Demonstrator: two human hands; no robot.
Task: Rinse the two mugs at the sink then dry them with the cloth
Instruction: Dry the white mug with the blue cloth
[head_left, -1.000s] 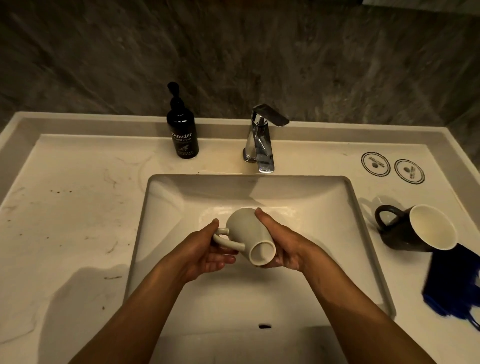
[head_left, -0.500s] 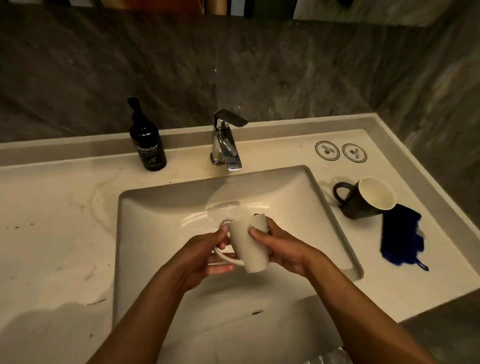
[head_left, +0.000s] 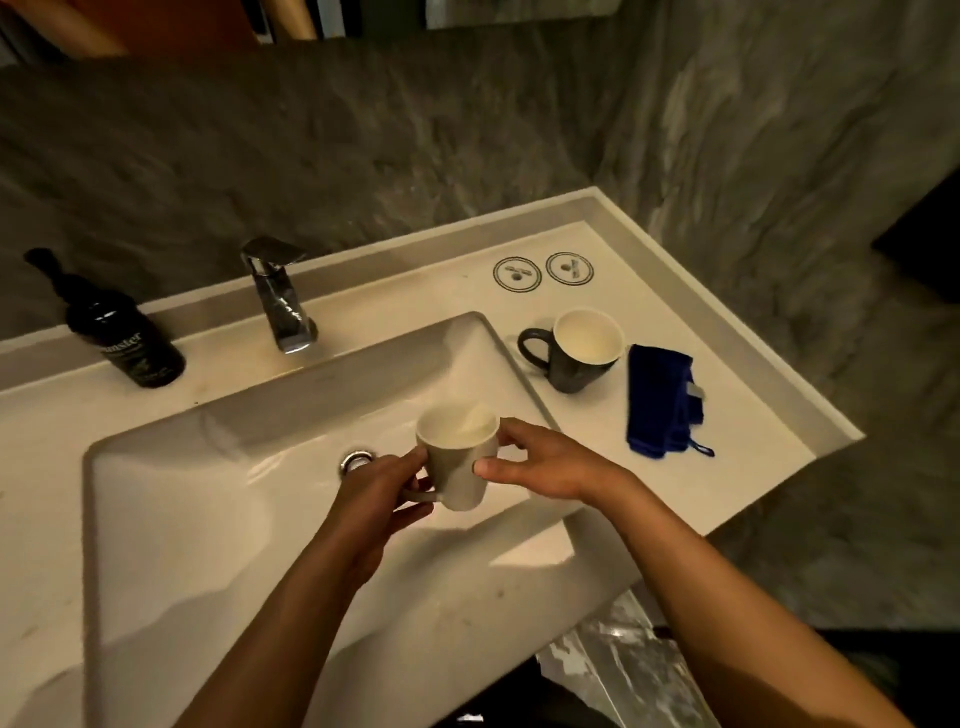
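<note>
Two mugs are here, and only one is being held. Start at the far left: a dark soap bottle stands on the counter, and next to it is the shiny tap. No water can be seen coming out of the tap. Below them is the big white sink with its round drain.

Next comes the left hand. Its fingers are curled shut around the handle of the white mug. The mug is held up over the right part of the sink, standing almost straight with its open top facing up and a little away from the person. The right hand comes next. Its thumb and fingers are spread in a loose pinch on the other side of the mug, touching it lightly.

Further right, on the counter, the dark mug lies tipped over with its pale inside showing and its handle pointing left toward the sink. Just beside it on the right is the blue cloth, folded long, with one end nearer the person.

The cloth is to the right of the white mug and well apart from it. The right hand is the nearer one, so I think it could let go and reach for the cloth while the left hand keeps the handle
</note>
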